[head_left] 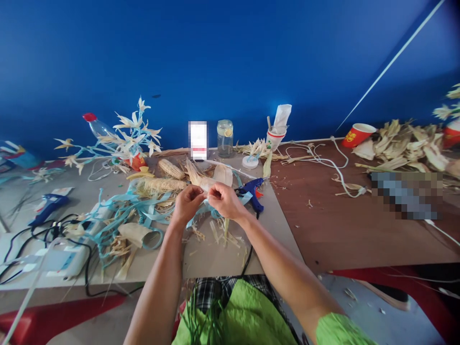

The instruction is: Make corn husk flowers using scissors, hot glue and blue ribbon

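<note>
My left hand (189, 202) and my right hand (225, 199) meet fingertip to fingertip above the middle of the table. Both are closed in a pinch, and what lies between the fingers is too small and hidden to name. Just beyond them are pale dried corn husks (223, 174); whether my fingers touch these I cannot tell. A blue glue gun (256, 189) lies right of my right hand. Left of my left hand, blue ribbon strips (153, 207) tangle around a corn cob (171, 169). Husk scraps (215, 232) are scattered below my hands.
At left are a power strip (74, 256) with black cables and another blue glue gun (50, 207). Husk flowers (134, 127) stand in a red cup. A glass jar (225, 139) stands near the blue wall. A husk pile (406, 146) and a red cup (358, 135) are at right.
</note>
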A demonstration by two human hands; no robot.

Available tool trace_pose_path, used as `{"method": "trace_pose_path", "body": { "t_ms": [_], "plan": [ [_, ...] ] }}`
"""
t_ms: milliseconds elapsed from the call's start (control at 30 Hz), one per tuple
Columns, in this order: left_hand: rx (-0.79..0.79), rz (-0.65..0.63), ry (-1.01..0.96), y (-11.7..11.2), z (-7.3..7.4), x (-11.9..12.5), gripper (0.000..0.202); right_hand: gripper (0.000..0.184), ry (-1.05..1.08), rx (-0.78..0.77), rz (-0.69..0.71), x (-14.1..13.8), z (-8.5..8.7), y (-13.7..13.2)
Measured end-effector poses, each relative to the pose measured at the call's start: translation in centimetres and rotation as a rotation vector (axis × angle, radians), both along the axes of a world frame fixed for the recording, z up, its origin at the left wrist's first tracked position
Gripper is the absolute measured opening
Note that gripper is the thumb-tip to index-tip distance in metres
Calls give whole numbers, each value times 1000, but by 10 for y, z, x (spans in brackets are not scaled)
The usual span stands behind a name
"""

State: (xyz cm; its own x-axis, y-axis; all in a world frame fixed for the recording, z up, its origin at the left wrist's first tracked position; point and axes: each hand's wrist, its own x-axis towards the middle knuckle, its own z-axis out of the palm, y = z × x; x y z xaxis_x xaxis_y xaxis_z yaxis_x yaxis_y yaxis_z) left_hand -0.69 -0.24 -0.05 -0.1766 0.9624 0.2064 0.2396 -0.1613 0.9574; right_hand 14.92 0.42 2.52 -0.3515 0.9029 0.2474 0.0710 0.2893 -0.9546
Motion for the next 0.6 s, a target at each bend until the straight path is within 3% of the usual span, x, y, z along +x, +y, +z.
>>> {"method": "trace_pose_path", "body": {
  "t_ms": [67,167,267,400,600],
  "plan": [
    [28,128,14,1,0,-3,16,10,53,-15,1,0,-1,0],
    [79,245,-191,4,1,-9,17,12,166,-89,-81,2,-3,5],
    [91,207,-373,5,1,-13,21,22,224,-109,-200,3,-6,12],
    [68,134,-341,4,-1,-13,24,33,184,-44,-232,2,-12,15],
    [51,6,-315,2,-4,-6,25,27,102,18,-252,-1,-17,13]
  ]
}}
